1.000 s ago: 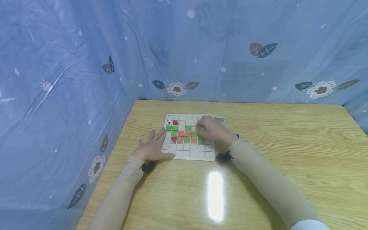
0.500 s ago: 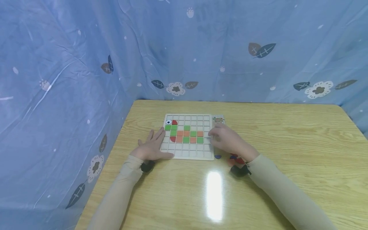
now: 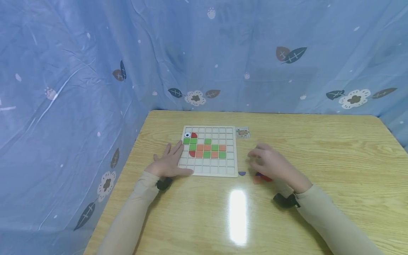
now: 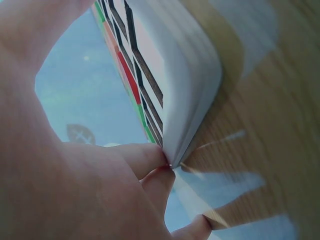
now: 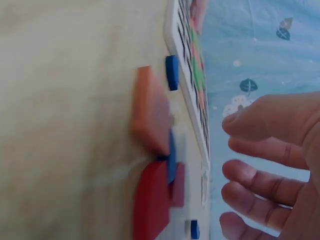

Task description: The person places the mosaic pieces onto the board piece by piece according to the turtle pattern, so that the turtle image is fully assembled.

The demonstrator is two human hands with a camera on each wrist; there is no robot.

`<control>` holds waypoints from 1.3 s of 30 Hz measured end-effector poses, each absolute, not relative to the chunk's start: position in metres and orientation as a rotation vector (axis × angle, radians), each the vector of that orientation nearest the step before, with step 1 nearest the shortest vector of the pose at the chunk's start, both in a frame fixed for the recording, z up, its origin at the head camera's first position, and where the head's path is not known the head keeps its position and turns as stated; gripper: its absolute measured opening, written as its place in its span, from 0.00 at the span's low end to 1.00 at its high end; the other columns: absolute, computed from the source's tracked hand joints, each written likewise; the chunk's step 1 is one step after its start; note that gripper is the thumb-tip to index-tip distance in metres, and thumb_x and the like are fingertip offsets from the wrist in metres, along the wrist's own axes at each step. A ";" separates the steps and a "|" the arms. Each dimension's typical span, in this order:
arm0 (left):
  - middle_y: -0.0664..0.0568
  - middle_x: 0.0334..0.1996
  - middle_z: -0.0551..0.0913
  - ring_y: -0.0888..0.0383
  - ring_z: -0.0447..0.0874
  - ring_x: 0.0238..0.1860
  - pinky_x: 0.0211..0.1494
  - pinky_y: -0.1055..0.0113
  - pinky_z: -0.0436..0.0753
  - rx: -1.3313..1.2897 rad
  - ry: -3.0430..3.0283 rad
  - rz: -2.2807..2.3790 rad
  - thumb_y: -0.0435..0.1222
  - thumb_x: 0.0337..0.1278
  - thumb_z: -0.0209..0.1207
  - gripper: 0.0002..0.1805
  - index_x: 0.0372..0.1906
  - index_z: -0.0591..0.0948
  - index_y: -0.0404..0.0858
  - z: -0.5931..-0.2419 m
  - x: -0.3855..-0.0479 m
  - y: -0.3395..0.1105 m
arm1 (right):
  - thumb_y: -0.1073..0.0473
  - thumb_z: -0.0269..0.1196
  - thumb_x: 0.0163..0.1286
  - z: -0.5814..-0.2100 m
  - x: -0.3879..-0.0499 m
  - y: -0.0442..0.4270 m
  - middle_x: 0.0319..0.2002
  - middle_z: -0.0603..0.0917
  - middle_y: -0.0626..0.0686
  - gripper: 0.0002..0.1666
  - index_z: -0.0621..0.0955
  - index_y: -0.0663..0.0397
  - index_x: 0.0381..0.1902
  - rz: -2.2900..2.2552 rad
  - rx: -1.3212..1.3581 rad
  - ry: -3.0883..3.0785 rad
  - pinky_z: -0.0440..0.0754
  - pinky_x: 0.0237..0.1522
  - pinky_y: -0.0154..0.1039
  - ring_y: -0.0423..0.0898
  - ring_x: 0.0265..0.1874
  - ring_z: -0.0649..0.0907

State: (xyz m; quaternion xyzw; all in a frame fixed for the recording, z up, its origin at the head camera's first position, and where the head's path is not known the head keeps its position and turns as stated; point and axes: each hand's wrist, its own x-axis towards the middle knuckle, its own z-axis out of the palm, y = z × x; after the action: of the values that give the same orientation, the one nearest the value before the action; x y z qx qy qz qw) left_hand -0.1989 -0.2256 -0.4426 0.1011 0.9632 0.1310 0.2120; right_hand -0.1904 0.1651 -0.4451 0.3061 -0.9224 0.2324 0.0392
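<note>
A white grid board (image 3: 223, 171) bears green and orange squares, red rounded pieces and a white eye tile (image 3: 187, 135). My left hand (image 3: 166, 166) rests spread at its left side, fingers and thumb touching the edge and near corner. To the right of the board, my right hand (image 3: 271, 163) hovers above loose pieces with loosely bent fingers. The right wrist view shows nothing between those fingers. Under that hand lie an orange square (image 5: 151, 112), a red rounded piece (image 5: 151, 200) and blue pieces, partly hidden in the head view. A blue half-round piece (image 3: 242, 173) sits beside the board.
A small picture card (image 3: 243, 132) lies by the board's far right corner. The wooden table (image 3: 318, 148) extends to the right and toward the front. Behind and to the left hangs a blue patterned curtain (image 3: 239, 53).
My right hand has moved from above the board to the right, over the loose pieces. An orange square now shows at the right end of the upper orange-green row. My left hand stays put.
</note>
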 end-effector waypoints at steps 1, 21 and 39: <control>0.53 0.87 0.36 0.35 0.29 0.85 0.68 0.14 0.42 0.280 2.674 0.366 0.72 0.54 0.61 0.66 0.86 0.43 0.44 -0.442 -0.198 -0.225 | 0.66 0.73 0.63 -0.445 -0.187 0.167 0.36 0.84 0.53 0.11 0.89 0.62 0.44 0.701 0.958 -2.818 0.80 0.35 0.40 0.44 0.32 0.76; 0.52 0.87 0.37 0.35 0.30 0.85 0.68 0.13 0.43 0.278 2.676 0.372 0.72 0.53 0.61 0.66 0.86 0.43 0.44 -0.443 -0.199 -0.225 | 0.70 0.75 0.55 -0.454 -0.146 0.175 0.30 0.77 0.41 0.15 0.89 0.51 0.40 0.772 1.096 -2.802 0.75 0.29 0.28 0.36 0.28 0.75; 0.53 0.87 0.37 0.36 0.29 0.85 0.69 0.15 0.41 0.261 2.676 0.358 0.73 0.52 0.61 0.67 0.86 0.43 0.45 -0.444 -0.199 -0.226 | 0.72 0.70 0.59 -0.464 -0.151 0.172 0.33 0.81 0.41 0.14 0.88 0.50 0.39 0.687 1.102 -2.765 0.79 0.32 0.31 0.35 0.30 0.76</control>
State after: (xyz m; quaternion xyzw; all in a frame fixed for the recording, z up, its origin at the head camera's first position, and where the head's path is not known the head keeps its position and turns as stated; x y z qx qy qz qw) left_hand -0.1989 -0.2258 -0.4435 0.0939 0.9639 0.1291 0.2131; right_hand -0.1505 0.1722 -0.4641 0.3603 -0.9043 0.2246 0.0435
